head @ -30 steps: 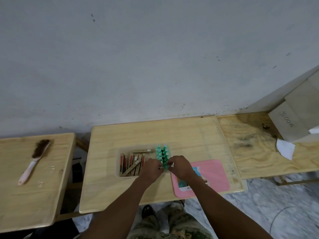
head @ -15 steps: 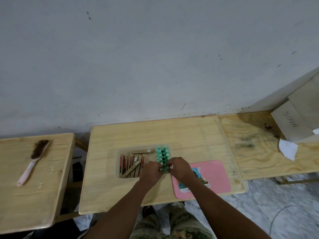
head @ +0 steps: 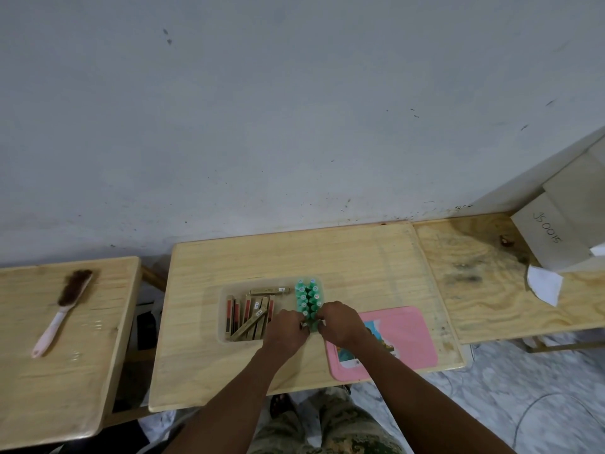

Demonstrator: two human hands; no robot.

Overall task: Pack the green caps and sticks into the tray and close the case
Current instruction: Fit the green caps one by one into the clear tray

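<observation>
A brush (head: 65, 309) lies on the left table (head: 49, 381).

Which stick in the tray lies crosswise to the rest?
The stick at the far edge of the tray, the far stick: it runs left to right, while the other sticks run roughly front to back.

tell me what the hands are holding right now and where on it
Both hands, left hand and right hand, pinch the near end of the green caps cluster in the clear tray.
</observation>
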